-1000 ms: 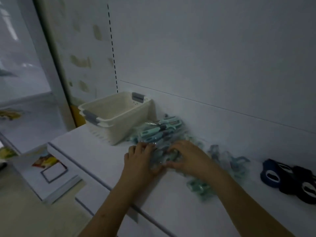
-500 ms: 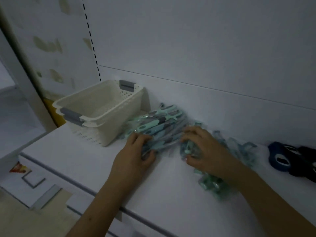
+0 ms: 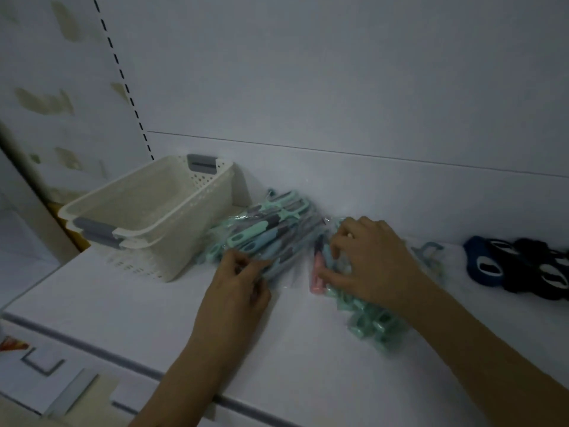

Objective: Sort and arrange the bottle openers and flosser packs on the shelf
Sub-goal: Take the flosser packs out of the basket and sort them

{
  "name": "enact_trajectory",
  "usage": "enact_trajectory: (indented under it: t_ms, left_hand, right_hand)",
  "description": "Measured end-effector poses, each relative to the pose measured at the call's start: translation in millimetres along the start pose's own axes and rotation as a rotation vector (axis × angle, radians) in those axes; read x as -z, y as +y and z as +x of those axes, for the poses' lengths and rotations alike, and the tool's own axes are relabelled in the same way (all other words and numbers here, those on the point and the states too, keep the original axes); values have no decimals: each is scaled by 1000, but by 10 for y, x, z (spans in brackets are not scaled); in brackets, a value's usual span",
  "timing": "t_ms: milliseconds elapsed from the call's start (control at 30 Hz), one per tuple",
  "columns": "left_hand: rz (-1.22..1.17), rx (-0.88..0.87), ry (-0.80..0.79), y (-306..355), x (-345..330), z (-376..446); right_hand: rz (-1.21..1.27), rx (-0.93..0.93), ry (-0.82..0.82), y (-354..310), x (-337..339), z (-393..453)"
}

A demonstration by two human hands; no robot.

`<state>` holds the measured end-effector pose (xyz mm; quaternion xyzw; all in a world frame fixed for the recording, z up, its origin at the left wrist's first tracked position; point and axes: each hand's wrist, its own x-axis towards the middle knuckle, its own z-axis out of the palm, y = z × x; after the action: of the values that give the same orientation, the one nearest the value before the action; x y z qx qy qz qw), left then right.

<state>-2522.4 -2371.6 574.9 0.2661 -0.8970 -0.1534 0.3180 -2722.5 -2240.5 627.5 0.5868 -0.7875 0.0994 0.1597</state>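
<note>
A heap of clear packs with teal, blue and grey handled pieces (image 3: 264,232) lies on the white shelf (image 3: 129,306) against the back wall. My left hand (image 3: 237,291) pinches the near edge of this heap. My right hand (image 3: 369,257) rests with curled fingers on a second heap of teal packs (image 3: 366,325), its thumb against a pink piece (image 3: 317,272). More teal packs (image 3: 431,254) lie behind my right wrist, partly hidden by it.
Cream plastic baskets (image 3: 147,217) with grey handles, stacked one in another, stand at the shelf's left end, close to the teal heap. Dark blue and black round items (image 3: 517,269) lie at the far right. The shelf's front edge runs below my forearms.
My hands have drawn apart: the left one slid to the near edge of the left heap, the right one moved right onto the second heap. A pink piece now shows.
</note>
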Motion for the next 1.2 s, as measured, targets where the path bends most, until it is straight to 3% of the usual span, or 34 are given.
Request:
enact_trajectory:
  t_ms: [100,167,267,333,433,500,633,767,833,1000,1067,1200]
  left_hand:
    - [-39,100,46,4,32,8]
    - [-33,104,-4,1,36,-6]
    - [-21,-77,-95,47,61,-16]
    - [10,-135,-34,53,67,-12]
    - [29,20,64,-8,52,4]
    - [41,109,-23,-30,19,13]
    - [105,-70,-105,-8,5,1]
    - [-131,-270,-155,53,150,-28]
    - [-198,-287,-153,96,209,-54]
    - [-120,-37,75,-35,138,-17]
    - [-109,13,16,-75,92,5]
    - [52,-59,-174,-63,13,0]
  right_hand:
    - [-56,15,-73,-238,-44,4]
    - [-111,-107,-206,-266,-11,26]
    - [-183,-239,-233,-237,14,-15]
    - [-261,-300,-248,-230,7,-57]
    - [-340,-373,-268,-246,18,-85]
    - [-357,-412,-247,-247,-25,-57]
    - [-308,-450,-304,-241,-74,29]
    - [-175,-526,-117,-102,10,23]
    - [-178,-577,-16,20,5,-15]
    - [6,-636,125,150,12,-6]
    - [0,-599,250,159,62,-7]
    - [53,-573,409,86,183,-2]
